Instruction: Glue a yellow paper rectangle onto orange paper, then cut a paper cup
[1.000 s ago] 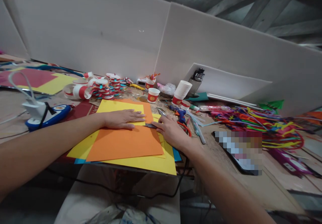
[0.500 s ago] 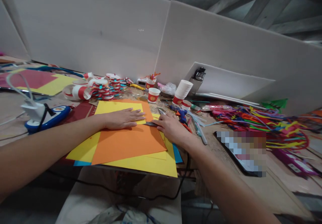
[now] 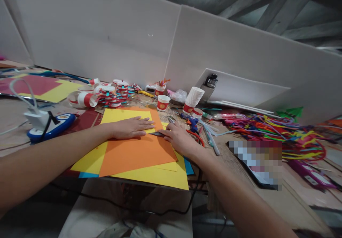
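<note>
Left hand [image 3: 130, 127] lies flat, clamped on nothing, over the yellow sheet [image 3: 117, 115] and orange sheet [image 3: 139, 156], frame centre. Right hand [image 3: 180, 138] pinches a dark blade [image 3: 157, 134] just beside. Looks like blade-on-paper work; next move calls for firm left-hand pressure, fingertips clear.

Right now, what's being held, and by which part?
The right hand holds a thin, dark grey, pointed tool by its finger-covered right end; the left hand lies flat, holding nothing.

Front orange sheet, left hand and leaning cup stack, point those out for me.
Front orange sheet [image 3: 139, 155]: head view, middle of its bare surface.
Left hand [image 3: 131, 128]: head view, back of the hand.
Leaning cup stack [image 3: 194, 98]: head view, side of its white cups.
</note>
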### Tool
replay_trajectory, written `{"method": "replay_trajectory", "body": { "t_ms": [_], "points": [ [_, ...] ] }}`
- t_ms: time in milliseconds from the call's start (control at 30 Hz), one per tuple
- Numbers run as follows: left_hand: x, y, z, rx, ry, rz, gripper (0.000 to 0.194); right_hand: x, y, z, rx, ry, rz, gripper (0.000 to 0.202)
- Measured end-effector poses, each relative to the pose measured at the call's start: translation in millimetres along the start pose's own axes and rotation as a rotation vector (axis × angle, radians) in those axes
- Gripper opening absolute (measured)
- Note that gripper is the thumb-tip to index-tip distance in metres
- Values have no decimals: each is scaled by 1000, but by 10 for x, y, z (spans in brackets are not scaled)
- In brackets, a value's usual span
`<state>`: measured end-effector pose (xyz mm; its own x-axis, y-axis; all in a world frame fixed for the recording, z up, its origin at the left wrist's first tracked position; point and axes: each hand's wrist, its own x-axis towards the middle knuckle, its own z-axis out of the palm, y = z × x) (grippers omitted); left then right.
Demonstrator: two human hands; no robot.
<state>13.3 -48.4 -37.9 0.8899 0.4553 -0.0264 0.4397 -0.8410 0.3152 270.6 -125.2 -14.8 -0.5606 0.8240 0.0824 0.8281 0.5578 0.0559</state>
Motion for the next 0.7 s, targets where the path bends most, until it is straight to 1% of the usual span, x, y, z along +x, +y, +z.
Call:
{"method": "replay_trajectory", "body": {
  "t_ms": [233, 500, 700],
  "points": [
    [6, -26, 21, -2, 29, 20, 59, 25, -33, 6, -13, 4, -3, 34],
    [8, -22, 13, -18, 11, -4, 60, 19, -43, -10, -18, 5, 8, 33],
    [3, -28, 19, -25, 26, 3, 59, 25, -38, -8, 12, 3, 7, 33]
  ]
}}
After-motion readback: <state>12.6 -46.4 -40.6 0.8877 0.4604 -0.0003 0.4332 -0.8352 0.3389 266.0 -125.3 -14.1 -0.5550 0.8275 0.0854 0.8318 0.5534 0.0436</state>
